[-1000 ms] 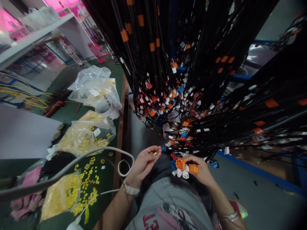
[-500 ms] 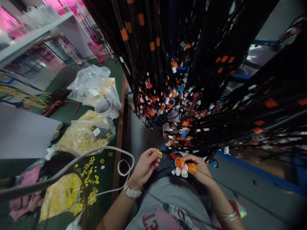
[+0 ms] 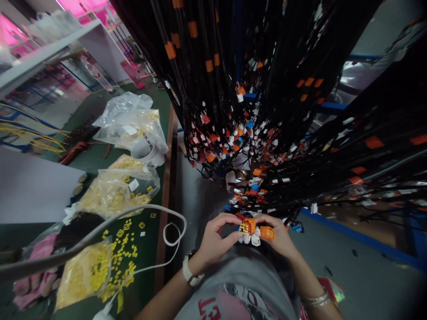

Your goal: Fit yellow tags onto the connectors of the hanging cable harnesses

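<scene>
My left hand (image 3: 218, 238), with a white watch on its wrist, pinches a small yellow plastic clip (image 3: 243, 228) between thumb and fingers. The clip sits against the open face of an orange connector (image 3: 251, 224); whether it is seated inside I cannot tell. Behind that connector, my right hand (image 3: 276, 233) has its fingers closed round the wire end and steadies it. A second orange connector (image 3: 267, 233), with a yellowish face, lies close to the right thumb. White connectors (image 3: 255, 240) hang below, between the two hands.
Dense black wire harnesses (image 3: 213, 89) with many coloured connectors hang ahead and to the right. On the left, a green bench (image 3: 150, 240) bears bags of yellow clips (image 3: 85, 271), loose clips, a white cup (image 3: 148, 153) and a grey cable (image 3: 133, 211). A blue frame rail (image 3: 360, 240) runs at right.
My left hand has moved right with the yellow clip, from beside the connectors to the orange connector's face. My right hand has stayed nearly in place.
</scene>
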{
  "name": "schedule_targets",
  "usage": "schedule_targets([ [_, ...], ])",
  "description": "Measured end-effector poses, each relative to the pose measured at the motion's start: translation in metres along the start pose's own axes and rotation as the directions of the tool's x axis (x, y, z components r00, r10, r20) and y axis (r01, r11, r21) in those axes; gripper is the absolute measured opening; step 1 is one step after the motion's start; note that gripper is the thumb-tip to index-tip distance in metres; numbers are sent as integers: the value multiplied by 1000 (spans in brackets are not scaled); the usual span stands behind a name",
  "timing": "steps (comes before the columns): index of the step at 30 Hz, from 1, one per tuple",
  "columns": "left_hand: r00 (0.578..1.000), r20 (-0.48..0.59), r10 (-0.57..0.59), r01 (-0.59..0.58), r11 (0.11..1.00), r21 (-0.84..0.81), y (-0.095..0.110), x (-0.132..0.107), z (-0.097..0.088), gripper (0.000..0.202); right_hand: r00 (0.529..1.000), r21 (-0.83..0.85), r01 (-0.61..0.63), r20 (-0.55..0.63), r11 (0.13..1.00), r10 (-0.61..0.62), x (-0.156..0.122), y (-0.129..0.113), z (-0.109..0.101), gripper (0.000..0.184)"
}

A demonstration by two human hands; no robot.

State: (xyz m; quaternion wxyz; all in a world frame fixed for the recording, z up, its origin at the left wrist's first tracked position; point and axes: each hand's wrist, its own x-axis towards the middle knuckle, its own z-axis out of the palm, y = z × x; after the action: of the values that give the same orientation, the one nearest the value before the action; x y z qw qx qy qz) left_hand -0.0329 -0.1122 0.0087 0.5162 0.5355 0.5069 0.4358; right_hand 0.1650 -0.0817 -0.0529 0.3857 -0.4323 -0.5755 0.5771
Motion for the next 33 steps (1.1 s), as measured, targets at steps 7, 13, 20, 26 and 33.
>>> schedule_targets([
  [7, 987, 17, 160, -160, 963, 216, 3, 3, 4, 18, 1000, 14, 11, 17, 1000, -12, -1, 2, -1, 30],
  [13, 982, 33, 185, -188, 944, 272, 4, 4, 4, 17, 1000, -6, 18, -3, 1000, -18, -1, 3, -1, 30],
  [20, 974, 19, 226, -222, 933, 285, 5, 2, 5, 17, 1000, -2, 22, -4, 1000, -22, -1, 3, -1, 27],
  [26, 977, 1, 212, -203, 934, 295, 2, 3, 7, 15, 999, 21, 34, 7, 999, -35, -1, 3, -1, 26],
  [33, 983, -10, 186, -175, 939, 295, 0, 6, 6, 13, 1000, 20, 9, 17, 1000, -9, -1, 5, -1, 26],
])
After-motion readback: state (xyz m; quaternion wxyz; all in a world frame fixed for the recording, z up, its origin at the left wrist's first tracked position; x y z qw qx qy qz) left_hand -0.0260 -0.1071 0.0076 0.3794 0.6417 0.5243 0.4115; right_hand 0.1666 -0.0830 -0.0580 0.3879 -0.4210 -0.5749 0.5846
